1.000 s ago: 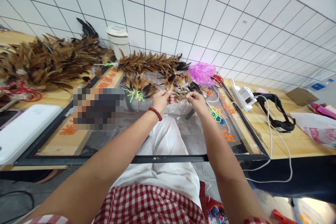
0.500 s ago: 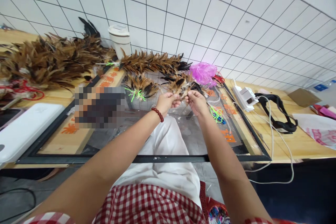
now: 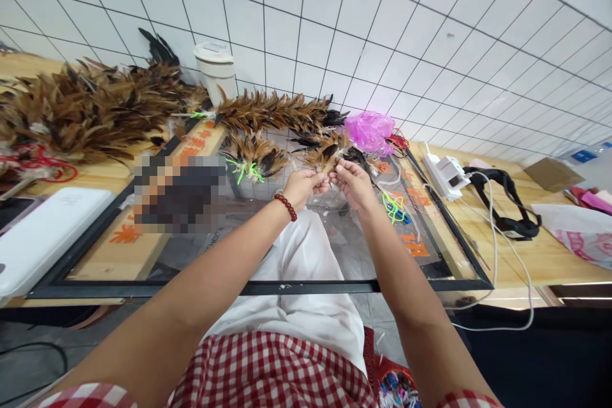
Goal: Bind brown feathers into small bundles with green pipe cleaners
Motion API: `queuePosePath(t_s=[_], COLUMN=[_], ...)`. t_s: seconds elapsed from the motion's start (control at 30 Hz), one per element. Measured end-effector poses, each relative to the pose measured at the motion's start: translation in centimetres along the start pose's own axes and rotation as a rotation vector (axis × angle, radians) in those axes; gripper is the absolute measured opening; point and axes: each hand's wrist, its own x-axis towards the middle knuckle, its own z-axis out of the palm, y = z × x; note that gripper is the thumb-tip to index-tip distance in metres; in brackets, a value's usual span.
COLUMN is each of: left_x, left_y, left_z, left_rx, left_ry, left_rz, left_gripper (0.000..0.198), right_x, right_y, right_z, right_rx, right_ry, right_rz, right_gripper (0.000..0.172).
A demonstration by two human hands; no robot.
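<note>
From my feed I see both hands raised together over the glass table top [image 3: 335, 255], nearly touching each other. The left hand [image 3: 303, 183], with a red bead bracelet [image 3: 285, 206] on its wrist, has its fingers pinched shut on the bottom of a small bunch of brown feathers [image 3: 325, 154]; the right hand [image 3: 352, 183] is curled in beside it, fingertips at the same spot — I think it grips the stems too, though the fingers hide the contact. The bunch fans upward and away from the hands, just above the glass. To the left of it lies another small feather bunch [image 3: 255, 156] tied with green string [image 3: 243, 171]. Behind both, a long feather strip [image 3: 272, 111] stretches along the foot of the tiled wall [image 3: 382, 25], and a large feather heap [image 3: 81, 108] covers the wooden bench at far left, near a white cup [image 3: 216, 70]. A pink plastic bag [image 3: 370, 132] sits just right of the held bunch. More green string [image 3: 393, 205] lies on the glass by the right wrist. Farther right — on the wood — are a white power strip [image 3: 442, 173] with its cable and a black strap [image 3: 507, 201]. A white flat box [image 3: 45, 233] rests at the left edge.
</note>
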Motion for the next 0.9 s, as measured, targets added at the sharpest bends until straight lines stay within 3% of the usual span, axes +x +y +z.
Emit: queuePosePath(t_s=[0.17,0.3,0.4,0.5,0.67,0.9], left_x=[0.23,0.12,-0.09,-0.22,-0.23,-0.38], left_y=[0.08,0.29,0.46,0.54,0.35,0.35], left_z=[-0.19,-0.26,-0.22,-0.09,0.07,0.08], left_rx=[-0.076,-0.102,-0.108,-0.083,-0.032,0.097], left_ry=[-0.028,-0.107,-0.13,-0.08,-0.053,-0.085], left_rz=[0.008,-0.05,-0.099,-0.104,-0.106,-0.067], left_gripper=[0.01,0.012,0.015,0.012,0.008,0.02], right_x=[-0.21,-0.32,-0.33,-0.29,-0.17,-0.11], right_y=[0.0,0.12,0.09,-0.01,0.38,0.87], right_z=[-0.27,-0.24,-0.16,-0.09,0.13,0.24], right_rx=[0.003,0.006,-0.004,-0.008,-0.142,-0.218], right_ry=[-0.155,-0.256,-0.197,-0.107,-0.027,-0.048], right_rz=[0.222,0.205,0.111,0.066,-0.028,-0.099], right_gripper=[0.034,0.031,0.034,0.039,0.032,0.026])
